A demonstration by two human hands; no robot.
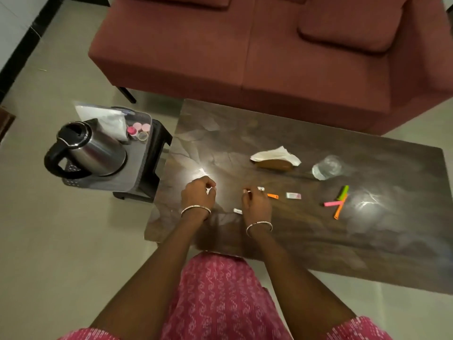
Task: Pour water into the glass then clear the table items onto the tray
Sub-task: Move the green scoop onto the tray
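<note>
My left hand [198, 193] hovers over the dark table [318, 241] with thumb and fingertips curled round a small pale bit, half lost in glare. My right hand [256, 203] pinches a small white piece at its fingertips. Around it lie another white piece [237, 211], a white piece [261, 188], an orange piece [272, 196] and a white eraser [293, 195]. The clear glass [327, 167] holds water at the right. A white tissue [275, 155] lies over a brown object [274, 165]. The grey tray [137, 173] carries the steel kettle [90, 148].
Green [342, 192], pink [332, 204] and orange [339, 210] highlighters lie at the table's right. The tray sits on a black stool [157, 153] left of the table, with a plastic bag [107, 119] and pink caps [138, 128]. A red sofa [245, 50] stands behind.
</note>
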